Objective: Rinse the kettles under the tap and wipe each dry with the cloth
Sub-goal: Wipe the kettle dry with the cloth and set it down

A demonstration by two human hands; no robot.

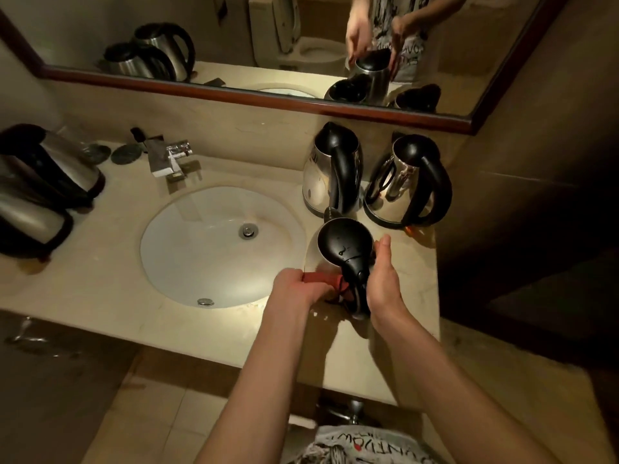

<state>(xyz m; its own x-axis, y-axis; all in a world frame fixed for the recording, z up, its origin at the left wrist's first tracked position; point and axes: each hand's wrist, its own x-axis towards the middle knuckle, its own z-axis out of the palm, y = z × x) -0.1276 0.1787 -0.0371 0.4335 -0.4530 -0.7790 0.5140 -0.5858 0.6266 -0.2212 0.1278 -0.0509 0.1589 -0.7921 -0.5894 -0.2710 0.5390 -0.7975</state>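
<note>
At about five o'clock from the sink [187,262], a kettle [343,244] stands on the tabletop [100,283]. The left hand [296,286] grips a red cloth [323,279] against its side; the right hand [383,279] rests flat on its other side. Two kettles [331,175] stand behind at twelve o'clock, two more [43,192] at nine.

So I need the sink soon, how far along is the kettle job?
Probably past halfway. Two upright steel kettles stand right of the white basin, seemingly finished. The left hand rubs a red cloth on a third black-lidded kettle the right hand steadies. Two kettles lying at left seem left.
</note>
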